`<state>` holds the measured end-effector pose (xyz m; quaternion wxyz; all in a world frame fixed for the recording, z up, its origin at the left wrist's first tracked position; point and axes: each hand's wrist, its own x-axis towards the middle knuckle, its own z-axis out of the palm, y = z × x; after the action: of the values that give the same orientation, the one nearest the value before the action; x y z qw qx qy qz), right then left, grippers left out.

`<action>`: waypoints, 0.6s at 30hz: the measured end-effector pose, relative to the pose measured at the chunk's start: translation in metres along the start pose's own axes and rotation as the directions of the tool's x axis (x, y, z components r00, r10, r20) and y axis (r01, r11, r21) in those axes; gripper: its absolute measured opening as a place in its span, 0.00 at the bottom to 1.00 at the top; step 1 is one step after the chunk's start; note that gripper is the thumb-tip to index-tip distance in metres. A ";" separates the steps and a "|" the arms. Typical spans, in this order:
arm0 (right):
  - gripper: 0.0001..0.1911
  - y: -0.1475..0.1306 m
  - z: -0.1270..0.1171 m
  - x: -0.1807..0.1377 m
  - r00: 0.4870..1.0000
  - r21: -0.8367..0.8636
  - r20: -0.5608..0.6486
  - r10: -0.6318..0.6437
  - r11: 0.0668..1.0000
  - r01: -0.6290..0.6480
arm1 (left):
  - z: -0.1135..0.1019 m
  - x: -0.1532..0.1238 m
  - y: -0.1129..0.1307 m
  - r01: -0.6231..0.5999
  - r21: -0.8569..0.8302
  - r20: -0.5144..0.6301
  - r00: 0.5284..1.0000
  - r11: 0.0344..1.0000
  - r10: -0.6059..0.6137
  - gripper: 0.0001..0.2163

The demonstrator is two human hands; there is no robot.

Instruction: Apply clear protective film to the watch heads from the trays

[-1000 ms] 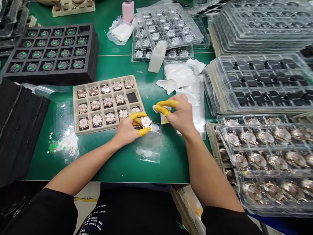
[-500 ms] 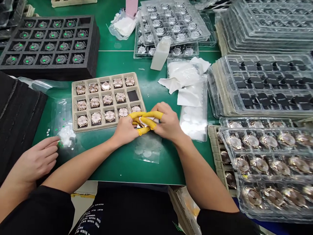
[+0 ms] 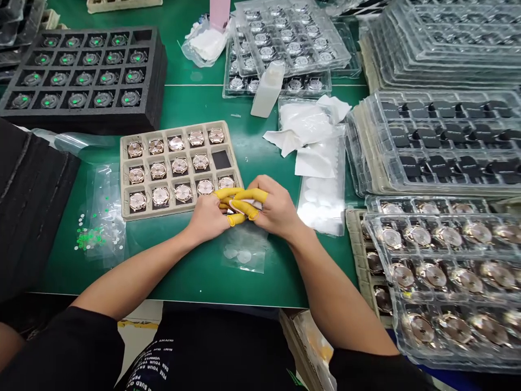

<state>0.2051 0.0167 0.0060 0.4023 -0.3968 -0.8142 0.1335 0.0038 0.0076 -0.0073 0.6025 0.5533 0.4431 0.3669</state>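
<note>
Yellow finger cots cover several fingertips of both my hands. My left hand (image 3: 209, 216) is closed around what looks like a watch case, mostly hidden by the fingers in front of the tray. My right hand (image 3: 274, 209) presses against it from the other side, fingers curled, with a bit of white cloth (image 3: 258, 205) showing between them. Just behind my hands lies the beige tray (image 3: 179, 213) of rose-gold watch cases (image 3: 183, 191). One compartment (image 3: 221, 159) at its right side holds no watch. Under my hands, a clear plastic bag (image 3: 248, 259) with round clear discs rests on the green table.
Small green and white dots (image 3: 91, 238) lie on plastic film at left. A black foam tray (image 3: 157, 103) of watches stands behind. White wipes (image 3: 315, 160) and a white bottle (image 3: 266, 92) sit right of centre. Stacked clear trays (image 3: 448, 214) crowd the right side.
Another person's hand has withdrawn from the dots at left, leaving the green ones uncovered. My hands stay almost in place, with fingers shifted slightly around the held thing.
</note>
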 end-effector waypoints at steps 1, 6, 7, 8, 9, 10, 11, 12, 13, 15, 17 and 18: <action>0.12 -0.002 0.000 0.000 0.999 -0.018 -0.022 0.043 0.999 -0.044 | 0.000 0.000 0.000 0.004 -0.005 -0.003 1.000 1.000 -0.004 0.28; 0.12 -0.008 0.008 -0.001 0.999 -0.001 0.006 0.048 0.999 -0.048 | 0.001 0.000 0.000 0.009 -0.035 -0.024 1.000 0.999 -0.010 0.28; 0.13 -0.007 0.009 -0.001 0.998 -0.015 -0.006 0.067 0.998 -0.067 | 0.001 0.000 0.001 0.013 -0.044 -0.024 1.000 0.999 -0.014 0.29; 0.13 -0.004 0.009 -0.001 0.993 -0.049 -0.040 0.110 0.992 -0.112 | 0.001 0.000 0.001 0.020 -0.048 -0.029 0.999 0.999 -0.022 0.29; 0.14 0.000 0.006 0.000 0.983 -0.096 -0.081 0.163 0.981 -0.170 | 0.001 0.000 0.002 0.028 -0.050 -0.038 0.999 0.998 -0.029 0.29; 0.14 0.004 0.002 -0.001 0.970 -0.144 -0.120 0.213 0.963 -0.230 | 0.001 0.000 0.003 0.031 -0.046 -0.047 0.998 0.998 -0.034 0.29; 0.14 0.009 -0.004 -0.002 0.955 -0.184 -0.149 0.256 0.942 -0.282 | 0.001 -0.001 0.004 0.027 -0.041 -0.056 0.998 0.999 -0.029 0.29; 0.13 0.013 -0.011 -0.003 0.943 -0.209 -0.159 0.291 0.924 -0.320 | 0.001 -0.001 0.004 0.012 -0.036 -0.060 0.998 0.999 -0.014 0.29; 0.14 0.016 -0.019 -0.005 0.937 -0.213 -0.138 0.320 0.915 -0.344 | 0.001 -0.001 0.004 -0.009 -0.029 -0.061 0.998 1.000 0.007 0.29; 0.17 0.017 -0.032 -0.008 0.931 -0.160 -0.020 0.364 0.918 -0.362 | 0.000 -0.001 0.003 -0.062 -0.011 -0.071 0.996 0.998 0.061 0.28; 0.19 0.011 -0.039 -0.009 0.915 -0.084 0.124 0.384 0.923 -0.376 | 0.000 -0.002 0.001 -0.104 0.010 -0.080 0.991 0.994 0.105 0.28; 0.18 0.008 -0.041 -0.009 0.905 -0.056 0.175 0.387 0.922 -0.383 | 0.000 -0.002 0.001 -0.117 0.023 -0.081 0.990 0.993 0.119 0.27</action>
<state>0.2434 0.0110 0.0231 0.2875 -0.5397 -0.7546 0.2379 0.0030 0.0060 -0.0064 0.5558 0.5684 0.4374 0.4204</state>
